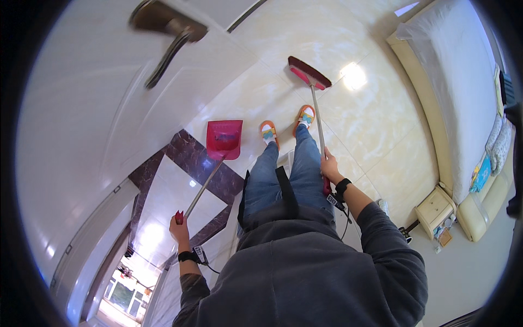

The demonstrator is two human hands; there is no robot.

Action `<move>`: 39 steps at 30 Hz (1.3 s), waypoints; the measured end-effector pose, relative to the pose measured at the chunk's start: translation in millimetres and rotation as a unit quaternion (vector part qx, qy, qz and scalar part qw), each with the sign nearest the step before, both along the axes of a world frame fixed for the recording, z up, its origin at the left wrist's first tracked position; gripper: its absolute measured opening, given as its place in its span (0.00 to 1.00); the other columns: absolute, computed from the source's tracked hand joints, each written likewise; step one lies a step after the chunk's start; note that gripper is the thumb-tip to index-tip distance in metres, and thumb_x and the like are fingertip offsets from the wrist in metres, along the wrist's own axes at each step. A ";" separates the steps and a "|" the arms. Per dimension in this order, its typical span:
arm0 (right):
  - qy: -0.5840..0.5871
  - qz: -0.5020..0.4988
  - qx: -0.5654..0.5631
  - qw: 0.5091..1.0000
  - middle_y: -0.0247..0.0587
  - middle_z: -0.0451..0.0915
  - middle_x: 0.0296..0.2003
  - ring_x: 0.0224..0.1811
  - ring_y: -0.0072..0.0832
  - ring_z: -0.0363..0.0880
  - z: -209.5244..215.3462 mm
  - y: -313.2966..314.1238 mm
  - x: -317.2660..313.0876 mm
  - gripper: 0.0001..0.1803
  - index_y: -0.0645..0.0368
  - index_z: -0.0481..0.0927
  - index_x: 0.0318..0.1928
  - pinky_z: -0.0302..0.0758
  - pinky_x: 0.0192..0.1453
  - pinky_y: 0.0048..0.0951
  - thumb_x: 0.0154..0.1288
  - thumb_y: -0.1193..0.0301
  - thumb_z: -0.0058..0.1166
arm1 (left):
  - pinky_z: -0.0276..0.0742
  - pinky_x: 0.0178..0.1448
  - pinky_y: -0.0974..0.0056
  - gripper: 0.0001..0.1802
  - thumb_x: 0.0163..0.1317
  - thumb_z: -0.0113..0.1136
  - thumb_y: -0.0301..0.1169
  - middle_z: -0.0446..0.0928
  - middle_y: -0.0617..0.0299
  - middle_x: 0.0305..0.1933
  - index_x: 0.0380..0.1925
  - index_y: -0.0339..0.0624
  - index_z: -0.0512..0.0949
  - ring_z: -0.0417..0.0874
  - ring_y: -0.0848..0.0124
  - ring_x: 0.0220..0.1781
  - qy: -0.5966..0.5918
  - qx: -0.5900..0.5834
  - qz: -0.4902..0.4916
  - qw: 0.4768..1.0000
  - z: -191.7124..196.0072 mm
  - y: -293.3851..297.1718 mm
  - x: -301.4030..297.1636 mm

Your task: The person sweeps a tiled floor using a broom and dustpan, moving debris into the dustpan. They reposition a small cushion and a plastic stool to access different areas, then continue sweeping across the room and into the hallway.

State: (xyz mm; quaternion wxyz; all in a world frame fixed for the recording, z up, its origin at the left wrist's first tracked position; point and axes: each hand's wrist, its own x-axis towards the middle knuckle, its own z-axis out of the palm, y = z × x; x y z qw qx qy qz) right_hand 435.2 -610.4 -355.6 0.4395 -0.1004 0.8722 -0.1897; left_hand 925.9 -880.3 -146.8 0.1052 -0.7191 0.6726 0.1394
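My left hand [178, 230] is closed round the top of the handle of a red dustpan [224, 139]. The pan lies out ahead of that hand, left of my feet, over the border between the dark marble strip and the cream tiles. In my right hand [329, 165] is the metal stick of a broom [309, 73], gripped near its dark red end. The broom's head, pink with dark bristles, is on the tiled floor beyond my right foot. Pan and broom head are well apart. I cannot make out any sweepings on the floor.
A white door [125, 103] with a dark lever handle [169, 32] stands at the left. Along the right side is a bed [444, 92] with a cream frame, and a small nightstand [435, 209] is by its end. A doorway opens at the lower left.
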 end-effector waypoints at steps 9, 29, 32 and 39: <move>-0.219 -0.132 0.030 0.966 0.37 0.69 0.14 0.10 0.23 0.64 126.3 -33.8 -24.3 0.24 0.47 0.63 0.60 0.65 0.12 0.27 0.63 0.65 0.43 | 0.71 0.35 0.56 0.16 0.44 0.64 0.32 0.76 0.50 0.29 0.33 0.38 0.74 0.77 0.54 0.31 -0.007 0.023 0.069 0.997 -9.2 44.8 143.4; -0.216 -0.334 -0.076 0.914 0.29 0.61 0.15 0.11 0.17 0.58 178.0 -26.0 -128.1 0.26 0.42 0.55 0.61 0.57 0.13 0.21 0.62 0.67 0.43 | 0.64 0.57 0.56 0.24 0.49 0.60 0.30 0.71 0.47 0.48 0.47 0.35 0.70 0.69 0.54 0.53 0.075 -0.179 -0.001 0.981 -5.9 -44.3 55.0; -0.207 -0.328 -0.085 0.918 0.28 0.60 0.15 0.11 0.16 0.58 168.9 -29.3 -143.8 0.22 0.43 0.58 0.58 0.57 0.13 0.20 0.63 0.67 0.42 | 0.65 0.54 0.57 0.15 0.55 0.56 0.27 0.73 0.51 0.46 0.44 0.36 0.72 0.72 0.56 0.49 0.268 -0.330 -0.139 0.895 56.2 -119.8 -119.7; -0.122 -0.197 -0.042 0.972 0.32 0.64 0.13 0.10 0.21 0.62 141.8 -57.6 -226.3 0.25 0.47 0.60 0.61 0.61 0.11 0.23 0.63 0.67 0.45 | 0.62 0.53 0.58 0.20 0.57 0.55 0.42 0.74 0.54 0.42 0.45 0.41 0.72 0.72 0.58 0.46 0.185 -0.302 -0.331 0.875 149.5 -158.2 -414.7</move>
